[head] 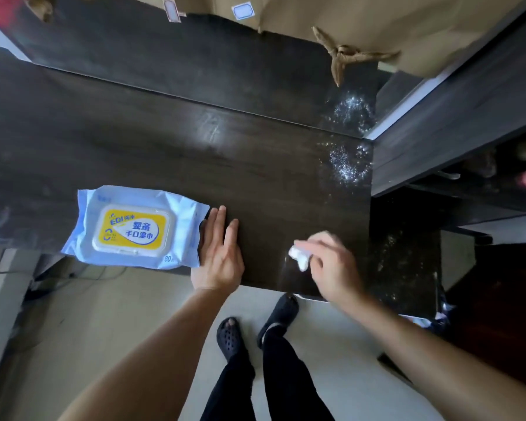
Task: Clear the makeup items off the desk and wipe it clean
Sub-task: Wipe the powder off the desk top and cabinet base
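A dark wooden desk (164, 153) fills the middle of the view. My right hand (331, 265) holds a crumpled white wipe (299, 256) against the desk near its front right edge. My left hand (219, 250) lies flat on the desk with straight fingers, beside a light blue pack of wet wipes (134, 227) with a yellow and white lid. White powder (346, 165) is scattered at the desk's right end, doubled in the mirror behind it. No makeup items are visible on the desk.
A mirror (225, 65) leans behind the desk and reflects tan curtains with a tassel (340, 59). A dark shelf unit (456, 147) stands on the right. A powder-speckled black surface (404, 262) sits below the desk's right end. My feet in black slippers stand on pale floor.
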